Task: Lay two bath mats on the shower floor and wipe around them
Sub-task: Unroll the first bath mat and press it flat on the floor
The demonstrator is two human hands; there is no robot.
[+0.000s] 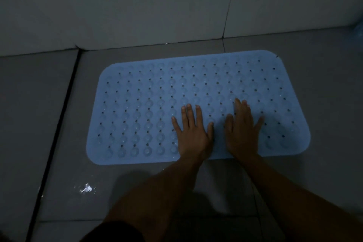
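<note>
Pressing flat on the blue bath mat [149, 104] at frame centre, the left hand [193, 133] and right hand [242, 129] are lying spread wide, empty. Seemingly seating the first mat; the second, unseen, is probably next.

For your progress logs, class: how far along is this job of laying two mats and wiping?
Done: one blue mat lies flat on the floor. In hand: left hand and right hand press it down. Left: no second mat or cloth visible; wiping remains.

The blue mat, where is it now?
The mat lies flat on the floor, centre of view, near the wall, under both hands.
</note>
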